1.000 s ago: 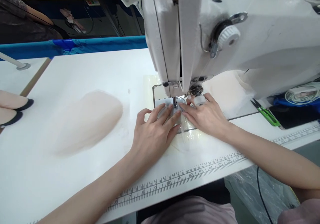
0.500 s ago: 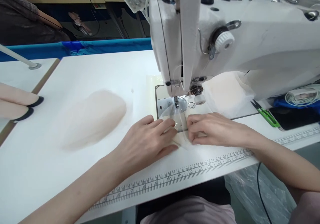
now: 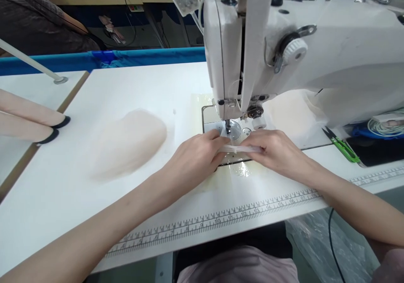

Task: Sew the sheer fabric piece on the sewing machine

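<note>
In front of the presser foot (image 3: pixel 227 126) of a white sewing machine (image 3: pixel 227 55), a strip of sheer whitish fabric (image 3: pixel 239 149) is stretched between my hands. My left hand (image 3: pixel 202 152) pinches its left end between thumb and fingers. On the other side, my right hand (image 3: pixel 272 149) pinches the right end, with the thumb below. Under the strip lies the metal needle plate (image 3: pixel 232 160), partly covered by the hands. Whether the fabric still runs under the foot I cannot tell.
Thin beige fabric pieces (image 3: pixel 132 144) lie left on the white table (image 3: pixel 110 211). Two beige rolls with dark ends (image 3: pixel 34 114) stick in from the left. Green thread snips (image 3: pixel 344 148) rest beside a dark phone (image 3: pixel 375 150). A ruler tape (image 3: pixel 221 220) edges the front. Someone (image 3: pixel 41 17) sits beyond.
Both hands have lifted and moved toward the machine from the table's surface. The fabric strip, lying flat before, is now held up crosswise between them. The view has shifted slightly.
</note>
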Tool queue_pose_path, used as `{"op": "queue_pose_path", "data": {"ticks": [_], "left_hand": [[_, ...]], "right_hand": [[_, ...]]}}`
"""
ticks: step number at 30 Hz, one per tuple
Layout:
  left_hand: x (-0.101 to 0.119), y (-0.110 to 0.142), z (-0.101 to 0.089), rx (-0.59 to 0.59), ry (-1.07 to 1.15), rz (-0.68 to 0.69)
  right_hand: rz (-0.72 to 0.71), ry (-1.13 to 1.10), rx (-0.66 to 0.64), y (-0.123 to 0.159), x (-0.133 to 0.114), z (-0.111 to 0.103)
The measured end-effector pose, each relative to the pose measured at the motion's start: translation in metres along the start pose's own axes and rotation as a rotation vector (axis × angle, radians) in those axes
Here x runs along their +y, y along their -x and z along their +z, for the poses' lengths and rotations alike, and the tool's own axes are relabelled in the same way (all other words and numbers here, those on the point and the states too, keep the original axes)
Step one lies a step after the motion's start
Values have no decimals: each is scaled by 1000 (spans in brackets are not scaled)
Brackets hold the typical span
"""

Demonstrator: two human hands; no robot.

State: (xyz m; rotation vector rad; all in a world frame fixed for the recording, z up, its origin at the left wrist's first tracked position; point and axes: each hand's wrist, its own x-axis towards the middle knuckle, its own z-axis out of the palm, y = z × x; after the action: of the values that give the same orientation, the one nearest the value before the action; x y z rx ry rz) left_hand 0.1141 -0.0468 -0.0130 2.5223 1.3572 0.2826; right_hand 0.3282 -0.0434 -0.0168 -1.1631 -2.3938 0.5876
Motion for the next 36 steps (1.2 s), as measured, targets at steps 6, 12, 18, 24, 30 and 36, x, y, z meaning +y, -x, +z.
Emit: {"op": "queue_pose_path", "data": {"ticks": [6,12,18,24,30,36], "left_hand": [[-6,-15,-9,-17,215,-25],[-12,-9,-10,-70,364,86],[-9,12,17,183,-60,366],[2,30,29,368,-544,480],[1,35,30,281,-496,432],[-2,31,29,278,-410,425]], "right_hand": [[-79,45,296,-1,9,10],[-53,37,204,-1,7,8],[-227,230,29,1,4,9],[-293,378,-5,4,1,10],[-299,376,25,4,0,10],[-275,355,13,3,4,11]]}}
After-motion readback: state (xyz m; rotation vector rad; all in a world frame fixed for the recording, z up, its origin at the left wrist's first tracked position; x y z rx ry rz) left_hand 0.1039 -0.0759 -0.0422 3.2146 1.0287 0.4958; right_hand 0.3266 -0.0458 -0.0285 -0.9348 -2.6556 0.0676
